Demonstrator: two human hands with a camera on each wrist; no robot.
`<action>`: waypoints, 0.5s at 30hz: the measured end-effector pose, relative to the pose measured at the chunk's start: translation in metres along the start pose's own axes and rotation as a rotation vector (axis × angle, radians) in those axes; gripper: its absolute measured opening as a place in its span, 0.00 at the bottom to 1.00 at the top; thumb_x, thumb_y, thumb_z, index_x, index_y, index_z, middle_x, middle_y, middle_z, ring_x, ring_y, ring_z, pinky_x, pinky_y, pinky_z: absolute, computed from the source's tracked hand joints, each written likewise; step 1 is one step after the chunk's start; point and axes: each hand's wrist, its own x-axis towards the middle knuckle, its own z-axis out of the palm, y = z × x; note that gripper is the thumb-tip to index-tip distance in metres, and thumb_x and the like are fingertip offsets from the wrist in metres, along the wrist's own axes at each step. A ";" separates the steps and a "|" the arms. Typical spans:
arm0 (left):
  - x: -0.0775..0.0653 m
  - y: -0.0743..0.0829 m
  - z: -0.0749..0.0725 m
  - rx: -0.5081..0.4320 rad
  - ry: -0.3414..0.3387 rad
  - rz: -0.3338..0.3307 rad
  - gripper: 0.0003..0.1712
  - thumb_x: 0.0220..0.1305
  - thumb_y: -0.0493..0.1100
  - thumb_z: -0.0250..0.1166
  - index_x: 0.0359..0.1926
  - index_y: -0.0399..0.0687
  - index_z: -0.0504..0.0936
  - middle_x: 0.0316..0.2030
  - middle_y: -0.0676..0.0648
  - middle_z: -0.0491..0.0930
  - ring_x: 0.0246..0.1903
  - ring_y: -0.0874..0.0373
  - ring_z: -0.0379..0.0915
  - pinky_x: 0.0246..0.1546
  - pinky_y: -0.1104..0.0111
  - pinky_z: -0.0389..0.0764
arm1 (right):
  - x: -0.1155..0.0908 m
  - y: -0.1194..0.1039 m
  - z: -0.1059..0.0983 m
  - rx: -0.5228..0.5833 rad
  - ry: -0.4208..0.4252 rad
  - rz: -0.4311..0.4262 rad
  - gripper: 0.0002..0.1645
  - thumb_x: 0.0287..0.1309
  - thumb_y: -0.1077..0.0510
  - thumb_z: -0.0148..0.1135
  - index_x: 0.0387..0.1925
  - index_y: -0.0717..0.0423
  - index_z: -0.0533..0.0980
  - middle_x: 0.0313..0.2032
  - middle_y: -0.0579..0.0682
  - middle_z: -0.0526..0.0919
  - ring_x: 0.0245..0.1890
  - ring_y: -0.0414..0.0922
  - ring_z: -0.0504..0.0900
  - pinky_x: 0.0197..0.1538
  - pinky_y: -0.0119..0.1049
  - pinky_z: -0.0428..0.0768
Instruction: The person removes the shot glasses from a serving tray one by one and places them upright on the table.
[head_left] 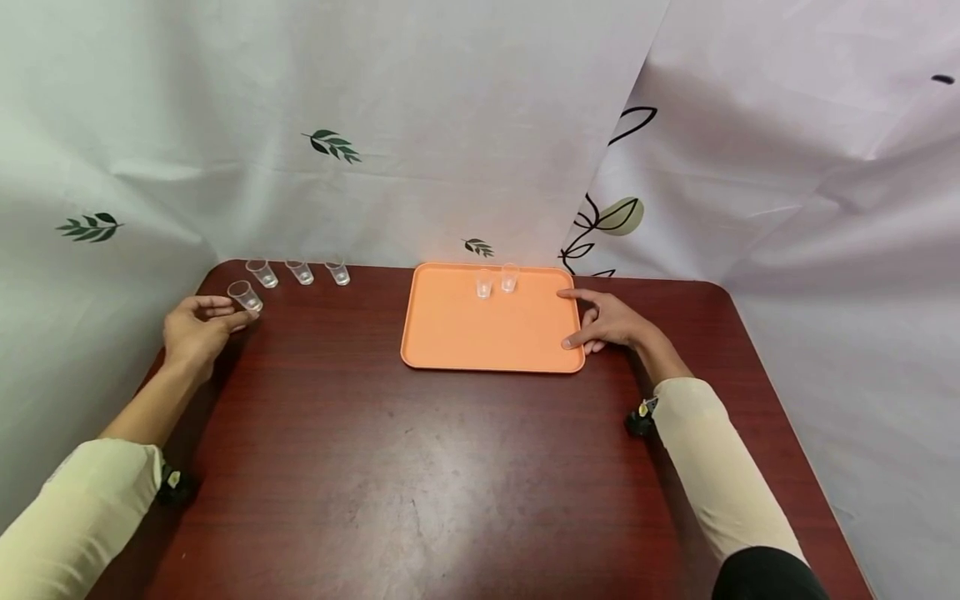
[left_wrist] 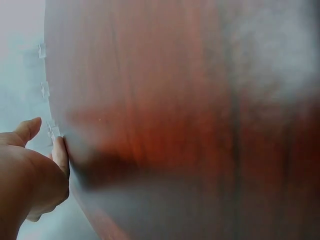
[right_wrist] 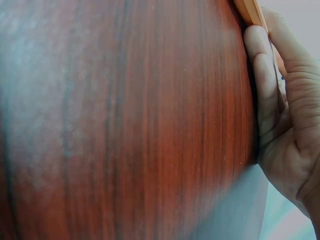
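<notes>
Well to the left of the orange tray, the left hand has its thumb and fingers spread a little apart at a clear cup; the thumb lies by the cup's base, but whether the fingers actually pinch it I cannot tell. At the tray's right rim, the right hand grips the tray, the thumb and one stretched finger over its edge while other fingers are bent at the side, and the right wrist view shows the rim between the digits. On the tray, right of its middle and near its far rim, stand two clear cups, close beside each other. Left of the tray, three more cups stand in a row near the far edge of the dark red-brown surface, the leftmost of them just beyond the cup at the left hand. Nearer the person than the tray, cream sleeves cover the forearms, with a small dark device below each wrist. Beyond the tray hangs a pale curtain printed with leaves.
</notes>
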 end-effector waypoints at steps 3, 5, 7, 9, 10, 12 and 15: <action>-0.004 -0.002 0.003 -0.012 -0.008 0.017 0.22 0.63 0.33 0.84 0.46 0.50 0.79 0.33 0.67 0.81 0.32 0.76 0.78 0.32 0.84 0.86 | 0.000 -0.001 0.000 0.001 -0.002 0.001 0.63 0.55 0.64 0.89 0.87 0.48 0.65 0.20 0.48 0.81 0.16 0.39 0.84 0.26 0.33 0.88; -0.007 -0.003 0.004 -0.015 -0.022 0.017 0.21 0.62 0.33 0.84 0.45 0.49 0.79 0.32 0.66 0.80 0.32 0.75 0.77 0.32 0.84 0.85 | -0.001 -0.001 0.000 0.001 -0.007 -0.002 0.63 0.56 0.64 0.89 0.88 0.48 0.64 0.20 0.48 0.81 0.16 0.39 0.84 0.26 0.33 0.89; -0.009 -0.004 0.006 -0.005 -0.041 0.012 0.21 0.63 0.35 0.85 0.46 0.48 0.79 0.32 0.66 0.80 0.33 0.75 0.77 0.33 0.84 0.85 | -0.001 -0.002 0.000 0.002 -0.007 -0.001 0.63 0.56 0.63 0.89 0.88 0.48 0.64 0.20 0.48 0.81 0.16 0.39 0.84 0.26 0.34 0.89; -0.011 -0.004 0.008 0.004 -0.059 0.004 0.21 0.64 0.37 0.85 0.46 0.47 0.80 0.32 0.66 0.80 0.33 0.75 0.78 0.34 0.84 0.85 | -0.001 -0.002 0.000 0.002 -0.005 0.001 0.63 0.56 0.63 0.89 0.88 0.48 0.65 0.20 0.48 0.81 0.16 0.39 0.84 0.26 0.33 0.89; -0.012 -0.003 0.009 0.018 -0.065 0.003 0.20 0.65 0.39 0.85 0.47 0.48 0.80 0.33 0.66 0.80 0.34 0.75 0.78 0.34 0.84 0.85 | -0.001 -0.001 0.000 0.003 -0.002 0.002 0.63 0.55 0.63 0.89 0.87 0.47 0.65 0.20 0.48 0.81 0.16 0.39 0.84 0.26 0.33 0.88; -0.014 -0.003 0.012 0.043 -0.070 0.000 0.20 0.65 0.41 0.85 0.48 0.49 0.80 0.33 0.68 0.79 0.35 0.75 0.78 0.35 0.85 0.84 | -0.001 -0.001 0.000 0.003 0.003 0.004 0.63 0.55 0.64 0.89 0.87 0.47 0.66 0.20 0.48 0.80 0.16 0.39 0.84 0.26 0.33 0.88; -0.016 -0.002 0.017 0.081 -0.070 0.000 0.20 0.66 0.43 0.85 0.48 0.50 0.81 0.33 0.70 0.79 0.35 0.76 0.77 0.36 0.86 0.83 | -0.001 0.000 0.000 0.000 0.004 0.003 0.63 0.55 0.63 0.89 0.87 0.47 0.65 0.20 0.48 0.80 0.16 0.39 0.84 0.26 0.32 0.88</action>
